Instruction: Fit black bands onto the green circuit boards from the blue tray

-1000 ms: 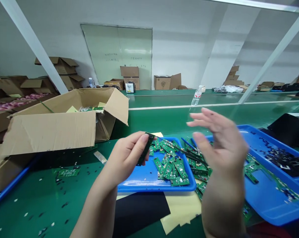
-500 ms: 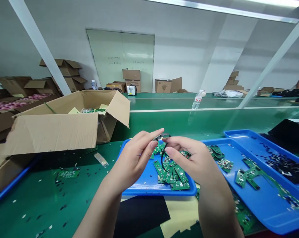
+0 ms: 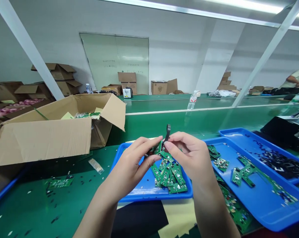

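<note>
Between the thumb and fingers of my left hand (image 3: 136, 162) is a small green circuit board (image 3: 159, 147), partly covered by the fingers. A thin black strip (image 3: 168, 131), perhaps tape or a flat cable, loops up from the board. My right hand (image 3: 189, 153) pinches the lower part of this strip with thumb and forefinger. Both hands hover above a blue tray (image 3: 139, 195), where a pile of green circuit boards (image 3: 172, 177) lies.
To the right are two more blue trays (image 3: 275, 219), with circuit boards and small black parts (image 3: 280, 165). An open cardboard box (image 3: 45, 138) stands at left. A water bottle (image 3: 192, 100) is on the bench behind. A person (image 3: 298, 79) is at the far right.
The board in my left hand has turned more upright. The black strip, which hung down in a loop, now points up. My right hand's fingers have closed in nearer the board.
</note>
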{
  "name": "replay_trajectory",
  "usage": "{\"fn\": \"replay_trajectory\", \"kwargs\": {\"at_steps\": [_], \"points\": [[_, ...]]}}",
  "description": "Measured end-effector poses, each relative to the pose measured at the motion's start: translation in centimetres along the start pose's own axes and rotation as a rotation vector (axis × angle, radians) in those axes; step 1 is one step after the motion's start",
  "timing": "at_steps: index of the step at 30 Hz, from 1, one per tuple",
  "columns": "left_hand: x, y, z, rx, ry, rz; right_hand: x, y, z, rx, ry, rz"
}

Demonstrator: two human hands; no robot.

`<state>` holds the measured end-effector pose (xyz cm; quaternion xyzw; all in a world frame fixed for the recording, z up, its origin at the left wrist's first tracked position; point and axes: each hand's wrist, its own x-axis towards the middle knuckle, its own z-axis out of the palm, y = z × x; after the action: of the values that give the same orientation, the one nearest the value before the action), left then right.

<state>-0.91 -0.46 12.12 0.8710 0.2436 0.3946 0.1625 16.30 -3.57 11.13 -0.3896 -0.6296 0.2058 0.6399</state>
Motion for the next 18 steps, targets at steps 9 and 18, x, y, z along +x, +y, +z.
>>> {"fn": "replay_trajectory", "kwargs": {"at_steps": [9,18], "points": [[0.2,-1.3,0.4,-0.056,0.101,-0.042,0.6,0.8,-0.1,0.084,-0.152,-0.077],[0.0,-1.3,-1.2,0.239,0.280,0.129,0.5,3.2,-0.3,1.029,-0.690,-0.119]]}}
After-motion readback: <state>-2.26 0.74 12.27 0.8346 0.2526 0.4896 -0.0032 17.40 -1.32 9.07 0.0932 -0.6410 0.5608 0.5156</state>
